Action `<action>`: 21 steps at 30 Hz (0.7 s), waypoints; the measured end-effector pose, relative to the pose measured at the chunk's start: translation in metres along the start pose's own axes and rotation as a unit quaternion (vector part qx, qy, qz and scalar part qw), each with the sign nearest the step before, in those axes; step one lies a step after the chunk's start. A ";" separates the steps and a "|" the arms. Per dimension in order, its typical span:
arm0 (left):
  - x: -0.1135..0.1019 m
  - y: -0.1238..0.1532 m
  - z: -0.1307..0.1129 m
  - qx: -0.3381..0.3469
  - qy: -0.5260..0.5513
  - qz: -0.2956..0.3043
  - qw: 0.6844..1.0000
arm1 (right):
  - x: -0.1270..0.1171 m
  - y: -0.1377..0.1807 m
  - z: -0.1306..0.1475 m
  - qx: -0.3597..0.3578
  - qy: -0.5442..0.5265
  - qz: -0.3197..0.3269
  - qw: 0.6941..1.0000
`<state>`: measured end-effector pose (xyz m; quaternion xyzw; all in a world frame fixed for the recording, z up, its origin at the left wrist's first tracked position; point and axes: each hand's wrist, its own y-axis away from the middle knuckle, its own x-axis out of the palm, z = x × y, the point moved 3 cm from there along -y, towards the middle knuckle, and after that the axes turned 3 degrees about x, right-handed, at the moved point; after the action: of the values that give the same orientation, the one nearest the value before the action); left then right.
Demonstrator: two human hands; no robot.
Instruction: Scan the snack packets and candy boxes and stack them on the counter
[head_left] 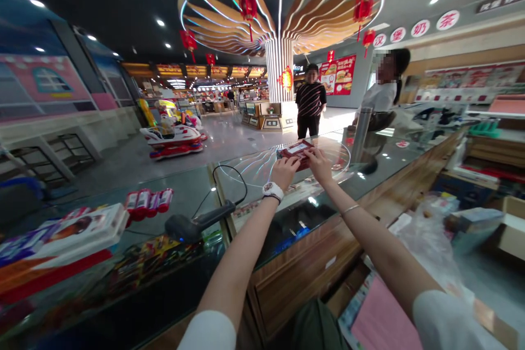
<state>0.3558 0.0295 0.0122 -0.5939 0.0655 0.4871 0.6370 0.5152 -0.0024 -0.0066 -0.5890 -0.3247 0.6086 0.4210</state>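
Observation:
Both my arms reach out over a glass counter (262, 175). My left hand (284, 171), with a white watch on the wrist, and my right hand (319, 164), with a thin bracelet, close on the near edge of a flat red box (296, 152) that lies on the glass. The box has a light label on top. A person in a dark striped shirt (310, 101) stands beyond the counter, facing it. Another person in a white top (381, 95) stands at the counter's right end.
A black barcode scanner (197, 221) with a cable lies on the glass to the left, beside red packs (147, 200) and flat boxes (61, 232). A steel flask (361, 134) stands at the right. Wooden drawers (303, 268) sit under the counter.

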 end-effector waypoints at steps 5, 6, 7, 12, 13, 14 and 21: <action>0.023 -0.013 0.009 -0.076 0.046 0.003 0.996 | 0.027 -0.011 -0.011 0.022 -0.062 0.009 0.998; 0.027 -0.014 0.011 -0.084 0.058 0.004 0.995 | 0.032 -0.011 -0.012 0.025 -0.074 0.011 0.997; 0.032 -0.015 0.013 -0.090 0.069 0.004 0.994 | 0.037 -0.012 -0.014 0.027 -0.087 0.013 0.996; 0.054 -0.020 0.022 -0.110 0.099 0.016 0.989 | 0.056 -0.013 -0.027 0.028 -0.137 0.003 0.990; 0.057 -0.021 0.023 -0.111 0.100 0.020 0.989 | 0.060 -0.013 -0.030 0.026 -0.141 0.006 0.990; 0.060 -0.023 0.024 -0.111 0.101 0.023 0.988 | 0.063 -0.013 -0.032 0.026 -0.142 0.011 0.989; 0.071 -0.029 0.024 -0.113 0.116 0.036 0.986 | 0.075 -0.008 -0.040 0.052 -0.129 0.078 0.987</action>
<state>0.4005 0.0929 -0.0080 -0.7118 0.1044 0.4420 0.5357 0.5597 0.0644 -0.0362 -0.5064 -0.2969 0.7266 0.3570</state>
